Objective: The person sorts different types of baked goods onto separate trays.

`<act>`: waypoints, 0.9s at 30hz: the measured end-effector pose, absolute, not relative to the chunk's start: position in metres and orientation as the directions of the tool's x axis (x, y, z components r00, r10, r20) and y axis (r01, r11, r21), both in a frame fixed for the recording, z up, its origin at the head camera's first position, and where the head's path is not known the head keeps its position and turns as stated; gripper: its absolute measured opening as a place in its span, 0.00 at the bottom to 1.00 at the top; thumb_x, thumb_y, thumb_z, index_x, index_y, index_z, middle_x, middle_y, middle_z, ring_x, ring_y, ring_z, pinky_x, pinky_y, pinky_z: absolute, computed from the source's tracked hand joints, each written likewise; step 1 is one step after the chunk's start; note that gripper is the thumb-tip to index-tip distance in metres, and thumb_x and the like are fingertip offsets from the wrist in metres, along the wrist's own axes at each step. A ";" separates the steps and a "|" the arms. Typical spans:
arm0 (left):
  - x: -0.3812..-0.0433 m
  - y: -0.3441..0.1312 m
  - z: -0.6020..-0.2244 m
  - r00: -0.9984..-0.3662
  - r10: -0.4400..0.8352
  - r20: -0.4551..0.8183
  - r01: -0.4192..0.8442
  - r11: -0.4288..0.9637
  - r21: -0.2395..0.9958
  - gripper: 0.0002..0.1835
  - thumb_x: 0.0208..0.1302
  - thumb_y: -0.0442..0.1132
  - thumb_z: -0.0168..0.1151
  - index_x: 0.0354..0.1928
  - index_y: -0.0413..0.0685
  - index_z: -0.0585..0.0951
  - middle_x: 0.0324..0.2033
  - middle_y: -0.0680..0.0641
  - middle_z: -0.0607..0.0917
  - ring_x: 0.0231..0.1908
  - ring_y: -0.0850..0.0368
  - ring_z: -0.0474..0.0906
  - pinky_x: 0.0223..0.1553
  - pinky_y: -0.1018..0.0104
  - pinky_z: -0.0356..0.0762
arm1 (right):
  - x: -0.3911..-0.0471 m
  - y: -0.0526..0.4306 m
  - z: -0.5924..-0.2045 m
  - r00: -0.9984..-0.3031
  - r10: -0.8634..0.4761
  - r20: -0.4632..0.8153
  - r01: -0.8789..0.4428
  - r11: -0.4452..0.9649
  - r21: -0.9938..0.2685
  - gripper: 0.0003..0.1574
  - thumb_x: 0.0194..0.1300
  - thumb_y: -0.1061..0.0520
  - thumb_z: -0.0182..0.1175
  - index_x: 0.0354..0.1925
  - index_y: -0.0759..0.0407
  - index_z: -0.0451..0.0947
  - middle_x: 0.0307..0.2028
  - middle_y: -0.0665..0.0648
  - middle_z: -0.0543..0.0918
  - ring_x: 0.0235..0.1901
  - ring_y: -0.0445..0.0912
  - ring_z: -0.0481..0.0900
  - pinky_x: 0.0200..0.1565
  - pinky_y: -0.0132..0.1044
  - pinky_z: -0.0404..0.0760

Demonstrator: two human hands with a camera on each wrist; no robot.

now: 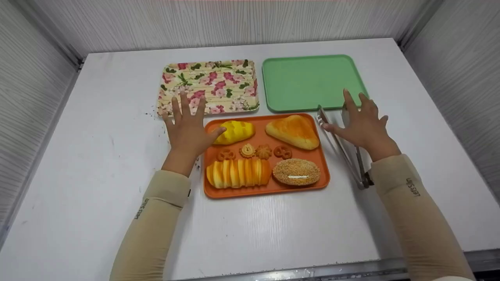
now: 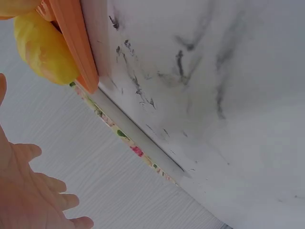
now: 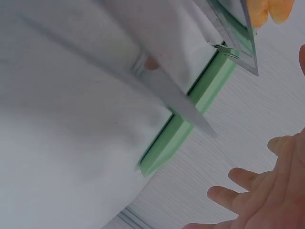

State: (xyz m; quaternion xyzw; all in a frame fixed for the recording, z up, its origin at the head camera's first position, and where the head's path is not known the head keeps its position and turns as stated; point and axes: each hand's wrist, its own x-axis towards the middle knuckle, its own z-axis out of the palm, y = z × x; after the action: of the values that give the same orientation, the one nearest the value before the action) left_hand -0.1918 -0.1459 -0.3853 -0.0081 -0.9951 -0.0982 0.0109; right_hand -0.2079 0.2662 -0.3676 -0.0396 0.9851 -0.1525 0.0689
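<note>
My left hand (image 1: pixel 187 130) hovers with spread fingers near the left edge of the orange tray (image 1: pixel 258 194), its thumb in front of a yellow bread roll (image 1: pixel 238 130). Fingers spread as well, my right hand (image 1: pixel 363 125) is over the metal tongs (image 1: pixel 343 156), which lie spread on the table right of the tray; neither hand holds anything. The orange tray also bears a triangular bread (image 1: pixel 295 132), a sliced-looking loaf (image 1: pixel 239 173), a seeded oval bun (image 1: pixel 296 171) and several small cookies (image 1: pixel 263 151) in a middle row.
Behind the orange tray stand a floral tray (image 1: pixel 218 88) on the left and a green tray (image 1: pixel 312 82) on the right. The white table (image 1: pixel 250 234) has pale walls (image 1: pixel 250 23) at its back and sides. Dark marks (image 2: pixel 181 62) show on its surface at left.
</note>
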 end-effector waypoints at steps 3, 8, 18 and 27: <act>-0.189 -0.149 -0.386 -1.000 0.018 0.003 0.018 0.984 0.179 0.53 0.57 0.75 0.47 0.76 0.59 0.41 0.71 0.39 0.24 0.69 0.39 0.19 0.61 0.35 0.17 | -0.205 0.270 -0.367 -0.987 -0.087 -0.137 -0.041 0.951 -0.307 0.70 0.52 0.18 0.50 0.74 0.40 0.23 0.72 0.70 0.32 0.68 0.72 0.33 0.52 0.81 0.38; -0.185 -0.152 -0.388 -1.000 0.029 -0.004 0.028 0.988 0.151 0.53 0.57 0.76 0.46 0.76 0.58 0.40 0.71 0.38 0.24 0.69 0.38 0.20 0.60 0.36 0.14 | -0.201 0.275 -0.368 -0.985 -0.070 -0.158 -0.019 0.952 -0.305 0.72 0.51 0.18 0.52 0.74 0.43 0.22 0.71 0.73 0.35 0.67 0.73 0.38 0.52 0.80 0.42; -0.179 -0.159 -0.394 -0.999 0.051 0.014 0.052 0.993 0.109 0.53 0.56 0.76 0.46 0.76 0.60 0.40 0.72 0.36 0.32 0.70 0.37 0.24 0.63 0.32 0.27 | -0.196 0.284 -0.376 -0.975 -0.073 -0.208 -0.003 0.948 -0.318 0.75 0.49 0.17 0.52 0.74 0.46 0.20 0.69 0.76 0.41 0.62 0.77 0.49 0.50 0.77 0.55; -0.169 -0.168 -0.397 -0.997 0.073 -0.010 0.071 0.989 0.132 0.53 0.57 0.75 0.49 0.76 0.58 0.42 0.72 0.36 0.31 0.70 0.39 0.23 0.63 0.30 0.29 | -0.188 0.287 -0.381 -0.964 -0.094 -0.248 0.003 0.930 -0.367 0.79 0.48 0.18 0.55 0.73 0.51 0.18 0.66 0.82 0.45 0.60 0.78 0.53 0.53 0.72 0.61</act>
State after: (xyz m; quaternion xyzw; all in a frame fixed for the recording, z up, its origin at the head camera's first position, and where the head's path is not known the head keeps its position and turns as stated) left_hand -0.1690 -0.1682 -0.3967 -0.0359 -0.9972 -0.0657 -0.0073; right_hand -0.1878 0.2869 -0.3814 -0.0234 0.9735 -0.1853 0.1317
